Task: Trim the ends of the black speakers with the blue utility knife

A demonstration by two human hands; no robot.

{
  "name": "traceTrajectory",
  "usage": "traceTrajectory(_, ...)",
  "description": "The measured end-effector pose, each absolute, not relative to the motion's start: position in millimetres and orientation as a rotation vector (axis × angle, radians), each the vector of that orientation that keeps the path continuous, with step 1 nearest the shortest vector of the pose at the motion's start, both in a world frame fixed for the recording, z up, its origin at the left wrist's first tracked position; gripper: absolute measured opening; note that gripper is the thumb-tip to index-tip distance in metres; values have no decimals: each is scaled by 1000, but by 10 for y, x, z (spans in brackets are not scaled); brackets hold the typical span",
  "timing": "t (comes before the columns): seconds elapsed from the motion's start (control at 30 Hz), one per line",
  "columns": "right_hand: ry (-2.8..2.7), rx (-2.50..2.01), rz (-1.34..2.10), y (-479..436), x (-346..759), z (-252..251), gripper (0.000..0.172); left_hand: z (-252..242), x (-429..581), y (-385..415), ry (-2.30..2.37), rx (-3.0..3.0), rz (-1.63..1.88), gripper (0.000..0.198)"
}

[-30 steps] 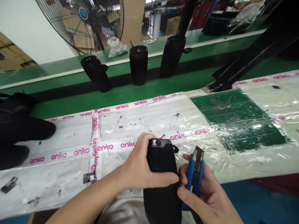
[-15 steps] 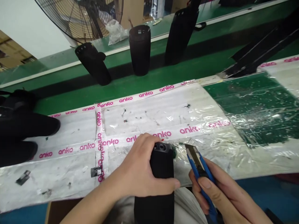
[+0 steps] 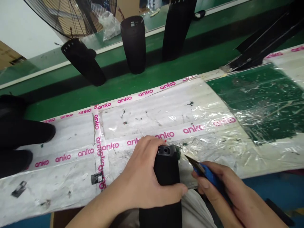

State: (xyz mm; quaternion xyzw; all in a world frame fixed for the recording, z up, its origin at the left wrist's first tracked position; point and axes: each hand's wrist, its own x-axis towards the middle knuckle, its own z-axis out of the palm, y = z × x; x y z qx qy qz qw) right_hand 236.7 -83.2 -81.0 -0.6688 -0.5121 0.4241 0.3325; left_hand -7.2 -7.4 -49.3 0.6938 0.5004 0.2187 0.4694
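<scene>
My left hand (image 3: 152, 177) is wrapped round a black cloth-covered cylinder (image 3: 167, 169), which looks like a speaker body. Its end with two dark round holes points away from me, at the near edge of the bench, and the lower part runs toward my lap. A blue utility knife (image 3: 210, 175) is gripped in my right hand (image 3: 223, 190). The blade is out, just to the right of the cylinder's far end and apart from it. A small dark green piece shows beside that end, too unclear to name.
Beyond the plastic-covered mat (image 3: 142, 126) with pink "anko" tape, several similar black cylinders (image 3: 134, 47) stand or lean on the green surface (image 3: 114, 88). More dark cylinders (image 3: 26, 133) lie at the left. A fan (image 3: 73, 15) stands at the back, near a clear plastic bag (image 3: 108, 27).
The knife has turned in my right hand, its blade now seen more edge-on and lower, pointing up and left. My left hand keeps its hold on the cylinder. The view has shifted slightly.
</scene>
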Motion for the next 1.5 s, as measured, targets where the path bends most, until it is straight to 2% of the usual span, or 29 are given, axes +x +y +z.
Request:
traceTrajectory(0.3,-1940,-1656,660,-697,2271,-746,44,-508,-101,-60,1187,1679,573,69)
traceTrajectory(0.43,-2403,-1373,189,-596,2314,-697,58,-540,-143,-41,1143,1678,587,72)
traceTrajectory(0.5,-2503,-1279,58,-541,2316,-672,63,-552,-169,-22,1105,1656,591,72)
traceTrajectory(0.73,-2529,-1228,9,-458,2305,-712,65,-553,-235,62,1044,1540,565,70)
traceTrajectory(0.9,-2560,-1309,150,-550,2380,-846,77,-547,-252,78,1037,1513,557,69)
traceTrajectory(1.2,-2532,-1370,155,-583,2350,-837,88,-552,-252,98,1033,1493,559,65)
traceTrajectory(1.27,-2566,-1392,114,-597,2354,-833,81,-545,-250,104,1017,1532,553,65)
traceTrajectory(1.4,-2580,-1469,29,-579,2374,-850,56,-531,-240,108,1000,1637,534,68)
traceTrajectory(1.5,-2553,-1508,41,-535,2368,-860,46,-521,-223,108,1010,1691,502,74)
